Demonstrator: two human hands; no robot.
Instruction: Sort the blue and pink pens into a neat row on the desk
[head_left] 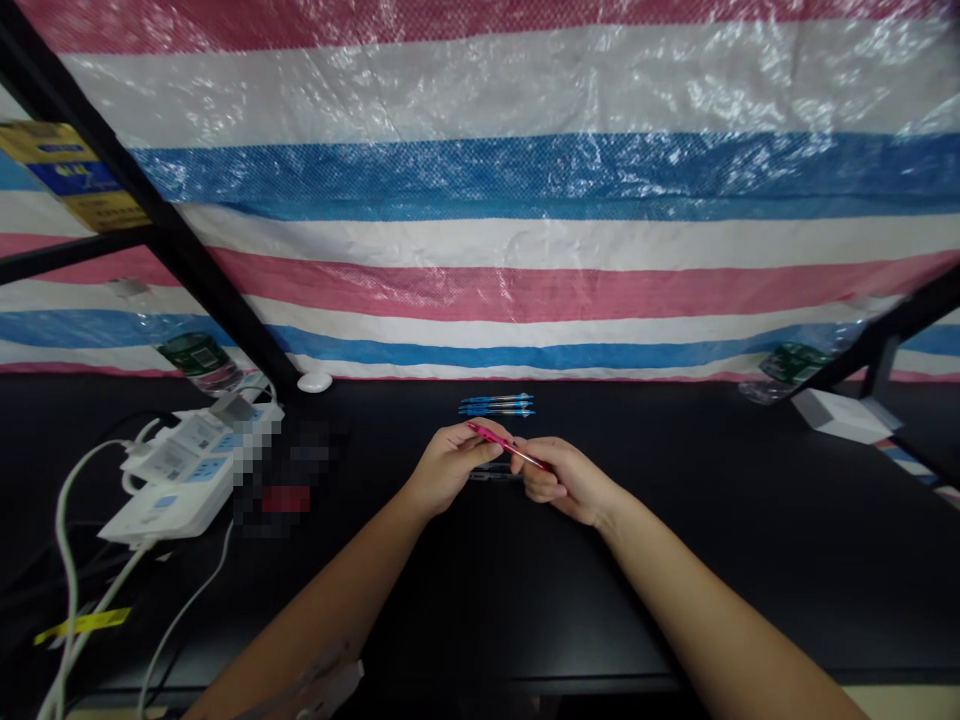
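Observation:
Both hands meet over the middle of a black table (675, 560). My left hand (450, 465) pinches the upper end of a red pen (504, 445). My right hand (562, 482) is closed around the pen's lower end. The pen slants from upper left to lower right between them. Several blue pens (497, 404) lie side by side on the table just beyond the hands. Dark pens (491, 472) lie on the table under the hands, mostly hidden.
White power strips (187, 465) with white cables sit at the left. A small white round object (314, 382) lies by the striped tarp (525, 200) at the back. A white box (840, 415) and plastic bottles (787, 365) stand at the right, with black frame bars on both sides.

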